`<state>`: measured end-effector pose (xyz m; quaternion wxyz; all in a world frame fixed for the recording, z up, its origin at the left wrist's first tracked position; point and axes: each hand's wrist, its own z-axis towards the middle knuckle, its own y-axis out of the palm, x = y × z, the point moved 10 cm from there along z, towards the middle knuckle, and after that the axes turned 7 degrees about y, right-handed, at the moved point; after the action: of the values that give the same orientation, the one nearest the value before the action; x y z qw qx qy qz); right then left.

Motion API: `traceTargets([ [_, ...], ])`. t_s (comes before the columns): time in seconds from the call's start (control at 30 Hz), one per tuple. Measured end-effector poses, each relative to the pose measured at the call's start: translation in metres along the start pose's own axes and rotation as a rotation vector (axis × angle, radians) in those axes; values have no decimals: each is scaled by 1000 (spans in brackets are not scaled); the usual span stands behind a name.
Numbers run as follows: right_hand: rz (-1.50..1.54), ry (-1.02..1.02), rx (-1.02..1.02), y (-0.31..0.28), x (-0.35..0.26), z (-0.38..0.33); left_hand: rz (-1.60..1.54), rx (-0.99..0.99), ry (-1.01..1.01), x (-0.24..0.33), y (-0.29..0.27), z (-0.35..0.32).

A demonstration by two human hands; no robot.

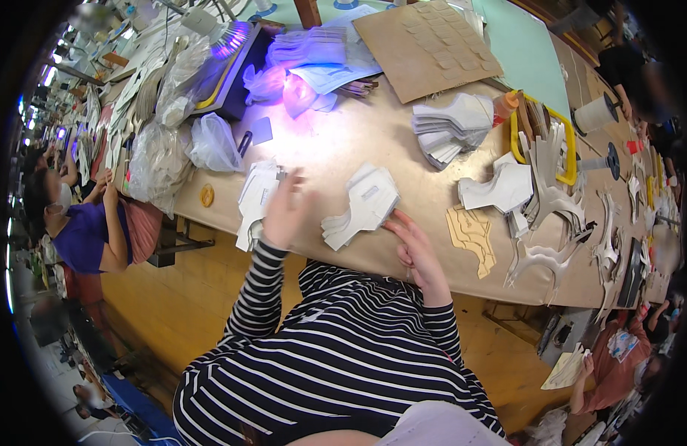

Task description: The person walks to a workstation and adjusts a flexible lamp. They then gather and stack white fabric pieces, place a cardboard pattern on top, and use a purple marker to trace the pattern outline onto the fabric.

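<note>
My left hand (286,210) is lifted a little over the tan table (358,134), fingers spread and blurred, just right of a stack of white cut pieces (253,202). It holds nothing that I can make out. My right hand (415,249) lies flat on the table near its front edge, fingers apart, its fingertips close to the lower right corner of a second fanned stack of white shaped pieces (364,207). Both arms wear black and white striped sleeves.
More piles of white pieces (451,128), a brown cardboard sheet (425,46), clear plastic bags (210,141), a violet lamp (236,39), a yellow frame (568,149) and tan patterned pieces (473,236) cover the table. Other people sit at left (87,230) and lower right (618,357).
</note>
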<state>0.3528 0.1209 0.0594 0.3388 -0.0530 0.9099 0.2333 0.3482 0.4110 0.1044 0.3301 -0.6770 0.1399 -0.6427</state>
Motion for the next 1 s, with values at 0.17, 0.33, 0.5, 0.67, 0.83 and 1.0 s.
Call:
traceTargets([
  [0.17,-317,-490,341,-11,-43,-17,-258,-155,-101,17,103,10],
  [0.33,-91,-877,524,-52,-57,-92,134,-126,106,44,100,16],
  [0.5,-369,-679,509,-51,-36,-57,15,-261,393,112,114,-8],
  [0.67,-439,-686,599,-72,-27,-77,161,-229,591,145,115,-28],
  [0.83,-623,-527,939,-126,-38,-107,206,-7,605,133,81,-25],
  [1.0,-865,-562,1137,-154,-47,-118,373,-47,668,128,88,-14],
])
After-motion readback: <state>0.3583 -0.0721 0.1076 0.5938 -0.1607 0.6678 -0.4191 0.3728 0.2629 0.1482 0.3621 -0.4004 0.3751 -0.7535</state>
